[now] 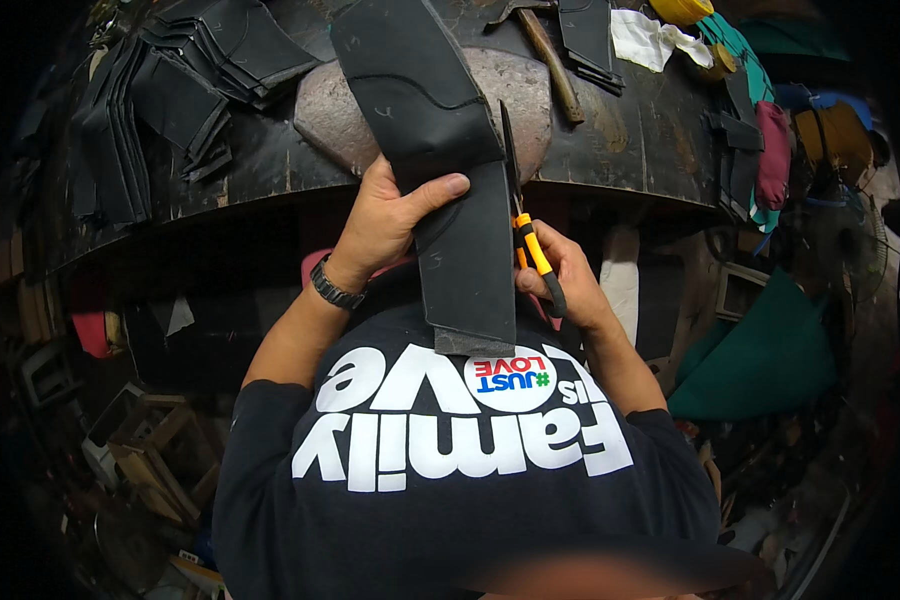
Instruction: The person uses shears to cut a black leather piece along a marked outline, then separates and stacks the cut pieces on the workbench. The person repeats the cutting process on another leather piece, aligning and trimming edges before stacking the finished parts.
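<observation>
My left hand (390, 215), with a watch on its wrist, grips a long black leather-like piece (468, 265) by its left edge, the thumb lying flat on top. The piece bends near its middle; its upper part rests over a stone slab (520, 95) and its lower end hangs in front of my shirt. A dark seam or cord line curves across the upper part. In my right hand (567, 278) is a pair of scissors (526, 235) with yellow and black handles. Its dark blades point away from me along the piece's right edge; whether they touch it is unclear.
Stacks of similar black pieces (225, 50) lie on the dark worktable (630, 150) at the far left. A hammer (552, 65), more black pieces (588, 40) and a white cloth (650, 38) are at the back right. Green sheeting (760, 350) hangs lower right.
</observation>
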`<state>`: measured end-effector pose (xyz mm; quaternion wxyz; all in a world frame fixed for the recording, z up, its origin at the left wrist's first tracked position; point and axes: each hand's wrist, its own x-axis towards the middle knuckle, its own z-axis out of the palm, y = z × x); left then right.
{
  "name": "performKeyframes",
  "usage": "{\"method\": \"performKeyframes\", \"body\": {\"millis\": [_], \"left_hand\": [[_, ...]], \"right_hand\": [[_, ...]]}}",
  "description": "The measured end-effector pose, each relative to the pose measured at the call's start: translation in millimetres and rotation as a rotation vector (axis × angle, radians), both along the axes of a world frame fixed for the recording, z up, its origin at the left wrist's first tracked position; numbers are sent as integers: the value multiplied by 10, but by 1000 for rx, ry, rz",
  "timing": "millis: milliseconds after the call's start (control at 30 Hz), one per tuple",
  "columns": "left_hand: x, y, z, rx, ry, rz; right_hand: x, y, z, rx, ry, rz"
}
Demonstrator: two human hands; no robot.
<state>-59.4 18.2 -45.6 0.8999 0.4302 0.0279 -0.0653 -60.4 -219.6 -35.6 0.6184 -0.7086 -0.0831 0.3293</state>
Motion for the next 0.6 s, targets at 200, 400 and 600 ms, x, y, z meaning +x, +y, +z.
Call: {"method": "performKeyframes", "body": {"millis": [200,400,600], "left_hand": [[0,-24,9,36,-5,-5],[5,-36,-26,37,-36,-1],[-9,-37,-34,7,-31,-10]], "right_hand": [[-19,-11,-33,22,-13,15],[-50,19,-107,125,16,-18],[-68,-7,-141,150,47,-22]]}}
